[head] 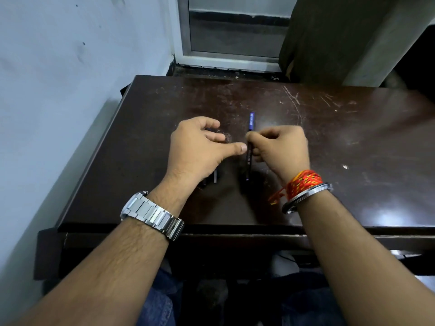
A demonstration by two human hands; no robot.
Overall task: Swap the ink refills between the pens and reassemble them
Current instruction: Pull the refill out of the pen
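A dark pen with a blue end (251, 121) lies lengthwise on the dark brown table (341, 142), running away from me. My right hand (280, 149) is closed around its middle, fingertips pinching the barrel. My left hand (200, 147) hovers just to the left with fingers spread and curled, its thumb tip almost touching the pen. Under the left palm, the ends of another dark pen and a thin grey part (215, 177) stick out toward me; most of them is hidden by the hand.
A pale wall (58, 78) runs close along the table's left edge. A window frame (230, 57) and a dark curtain (329, 38) stand behind the far edge. The tabletop is scratched and extends to the right. My knees are under the near edge.
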